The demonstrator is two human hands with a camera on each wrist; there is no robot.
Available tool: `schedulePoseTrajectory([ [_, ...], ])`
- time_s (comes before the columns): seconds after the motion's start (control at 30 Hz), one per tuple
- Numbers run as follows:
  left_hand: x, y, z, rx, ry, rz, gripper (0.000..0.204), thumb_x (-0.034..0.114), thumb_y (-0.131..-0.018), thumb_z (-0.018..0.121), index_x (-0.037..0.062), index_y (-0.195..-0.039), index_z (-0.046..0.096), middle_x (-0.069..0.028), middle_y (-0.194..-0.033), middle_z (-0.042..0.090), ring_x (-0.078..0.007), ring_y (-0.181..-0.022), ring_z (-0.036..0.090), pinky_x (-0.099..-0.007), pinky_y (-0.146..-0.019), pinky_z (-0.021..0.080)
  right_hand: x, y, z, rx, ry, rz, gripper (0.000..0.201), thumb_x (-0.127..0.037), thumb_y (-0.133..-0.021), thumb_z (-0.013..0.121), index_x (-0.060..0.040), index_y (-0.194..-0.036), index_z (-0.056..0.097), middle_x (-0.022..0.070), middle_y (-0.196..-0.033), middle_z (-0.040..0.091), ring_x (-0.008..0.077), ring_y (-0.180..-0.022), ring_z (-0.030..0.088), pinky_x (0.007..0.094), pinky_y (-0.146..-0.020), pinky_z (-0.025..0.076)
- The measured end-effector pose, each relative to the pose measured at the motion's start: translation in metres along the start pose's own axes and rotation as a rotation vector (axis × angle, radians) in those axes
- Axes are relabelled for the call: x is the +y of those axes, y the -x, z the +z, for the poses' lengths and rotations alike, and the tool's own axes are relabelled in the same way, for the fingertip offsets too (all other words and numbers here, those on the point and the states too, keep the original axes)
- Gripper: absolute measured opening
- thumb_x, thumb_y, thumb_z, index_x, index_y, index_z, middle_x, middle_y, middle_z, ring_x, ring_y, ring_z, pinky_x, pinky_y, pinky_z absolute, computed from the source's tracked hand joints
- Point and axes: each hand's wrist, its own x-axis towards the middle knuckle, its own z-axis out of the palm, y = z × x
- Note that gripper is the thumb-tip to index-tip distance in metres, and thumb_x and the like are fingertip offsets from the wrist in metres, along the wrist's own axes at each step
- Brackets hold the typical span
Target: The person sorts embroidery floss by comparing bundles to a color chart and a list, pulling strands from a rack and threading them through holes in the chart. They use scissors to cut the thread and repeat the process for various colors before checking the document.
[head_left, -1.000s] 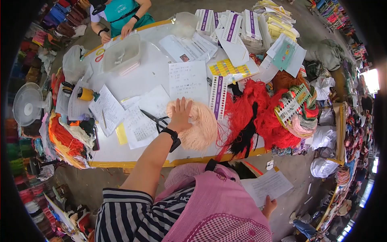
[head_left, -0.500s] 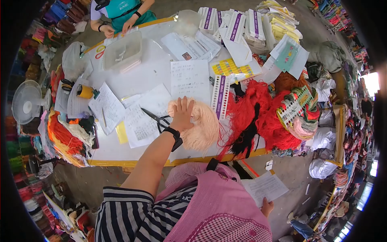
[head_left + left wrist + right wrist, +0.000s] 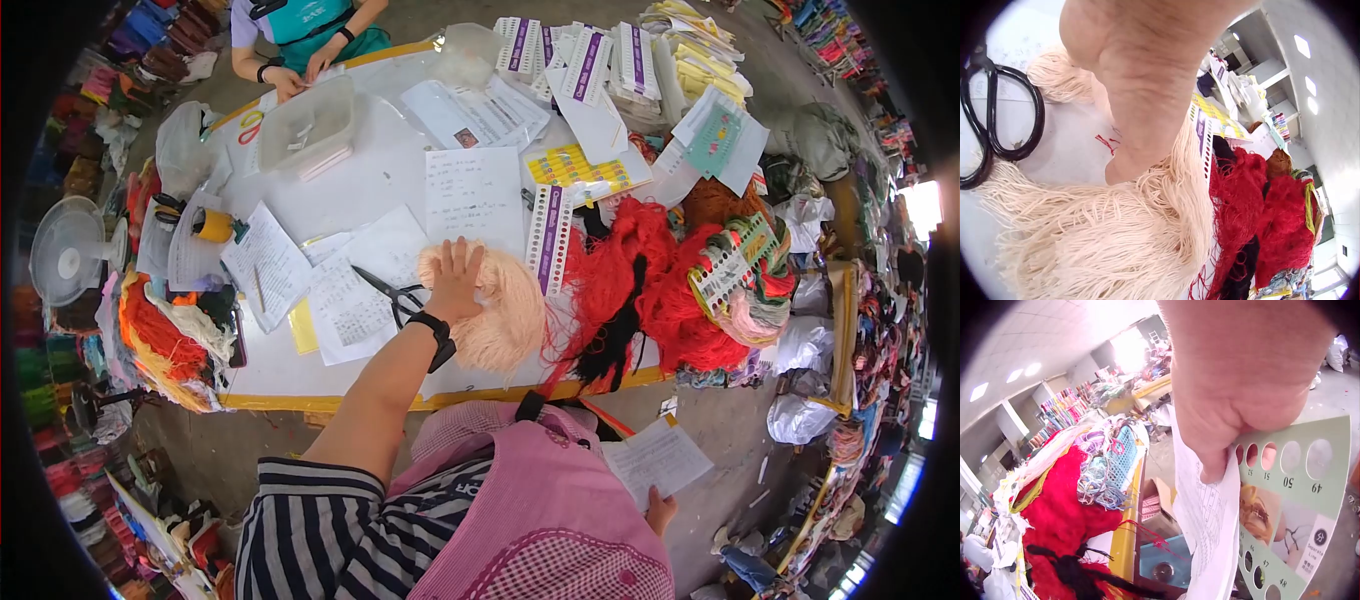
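Note:
My left hand (image 3: 455, 285) lies with spread fingers on a curved hank of pale peach thread (image 3: 505, 320) near the table's front edge. In the left wrist view the thumb touches the strands (image 3: 1104, 231), and black-handled scissors (image 3: 1019, 112) lie beside them. Down at my side, off the table, my right hand (image 3: 660, 512) grips printed sheets of paper (image 3: 655, 460). The right wrist view shows a pale green card (image 3: 1310, 506) with numbered holes, held together with the white sheets (image 3: 1207, 512). Some of the right fingers are hidden behind the card and sheets.
Red thread (image 3: 625, 250) and a black bundle (image 3: 605, 345) lie right of the peach hank. A punched card (image 3: 548, 240) stands between them. Handwritten sheets (image 3: 470, 190) lie behind, and a plastic box (image 3: 310, 125) is farther back. Across the table is another person (image 3: 310, 40).
The sheets in my right hand have shifted slightly. The other person's hands have moved a little to the right. My left hand stays on the peach hank.

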Motion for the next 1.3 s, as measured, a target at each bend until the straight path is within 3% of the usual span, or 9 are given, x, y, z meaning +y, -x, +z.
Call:
schedulePoseTrajectory([
  [0.07,-0.002,0.000,0.002,0.026,0.029,0.023,0.117,0.036,-0.060,0.079,0.0147,-0.153,0.012,-0.0243,-0.155,0.005,-0.0514,-0.141,0.003,-0.0661,-0.108,0.019,0.009,-0.001,-0.003,0.010,-0.007,0.000,0.029,-0.002,-0.083,0.069,0.0143,-0.106,0.063,0.0160,-0.096,0.069,0.0204,-0.079,0.065,0.0301,-0.071,0.051],
  [0.13,-0.003,-0.001,0.004,0.025,0.017,0.024,0.117,0.035,-0.060,0.079,0.0144,-0.152,0.012,-0.0243,-0.155,0.005,-0.0516,-0.141,0.003,-0.0665,-0.108,0.019,0.018,-0.003,-0.006,-0.004,0.007,0.024,0.021,-0.003,-0.085,0.065,0.0058,-0.104,0.063,0.0093,-0.095,0.069,0.0169,-0.079,0.065,0.0283,-0.069,0.051],
  [0.5,0.000,0.000,0.000,0.016,-0.040,0.025,0.112,0.041,-0.064,0.077,0.0122,-0.152,0.012,-0.0244,-0.155,0.005,-0.0520,-0.141,0.003,-0.0669,-0.107,0.017,0.027,0.001,-0.017,0.060,-0.025,0.005,0.025,-0.001,-0.084,0.065,0.0066,-0.108,0.062,0.0105,-0.098,0.068,0.0186,-0.080,0.065,0.0299,-0.072,0.052],
  [0.77,-0.001,0.005,0.002,0.060,-0.003,0.040,0.119,0.034,-0.057,0.083,0.0144,-0.152,0.013,-0.0235,-0.155,0.007,-0.0513,-0.141,0.006,-0.0665,-0.107,0.019,0.040,0.000,-0.028,0.187,-0.057,-0.039,0.031,0.004,-0.082,0.065,0.0055,-0.112,0.061,0.0099,-0.101,0.067,0.0198,-0.085,0.064,0.0317,-0.076,0.051],
  [0.9,-0.002,0.007,0.002,0.059,0.003,0.050,0.118,0.034,-0.058,0.082,0.0149,-0.152,0.013,-0.0238,-0.155,0.006,-0.0510,-0.141,0.006,-0.0665,-0.108,0.020,0.036,0.001,-0.033,0.267,-0.008,-0.009,0.029,0.003,-0.082,0.066,0.0061,-0.111,0.061,0.0100,-0.100,0.067,0.0195,-0.083,0.063,0.0314,-0.075,0.051],
  [1.1,0.009,0.015,-0.009,0.105,0.056,0.009,0.094,0.016,-0.070,0.072,0.0127,-0.150,0.022,-0.0237,-0.156,0.007,-0.0492,-0.142,0.006,-0.0652,-0.109,0.017,0.031,-0.002,-0.047,0.269,-0.103,-0.123,0.026,-0.001,-0.084,0.068,0.0070,-0.108,0.062,0.0100,-0.097,0.067,0.0176,-0.082,0.062,0.0305,-0.075,0.051],
  [1.17,0.013,0.021,-0.008,0.376,0.022,0.101,0.080,0.004,-0.072,0.064,0.0080,-0.145,0.032,-0.0221,-0.154,0.015,-0.0454,-0.143,0.012,-0.0604,-0.109,0.021,0.025,-0.003,-0.051,0.283,-0.142,-0.157,0.025,-0.002,-0.084,0.068,0.0070,-0.107,0.062,0.0099,-0.096,0.067,0.0172,-0.082,0.062,0.0302,-0.075,0.051],
  [1.3,0.029,0.040,-0.015,0.397,0.219,0.290,0.071,-0.002,-0.069,0.060,0.0035,-0.137,0.041,-0.0209,-0.148,0.029,-0.0417,-0.138,0.025,-0.0538,-0.105,0.030,0.011,-0.007,-0.063,0.317,-0.116,-0.145,0.031,-0.006,-0.085,0.069,0.0091,-0.111,0.061,0.0125,-0.106,0.066,0.0198,-0.088,0.063,0.0311,-0.079,0.051],
])
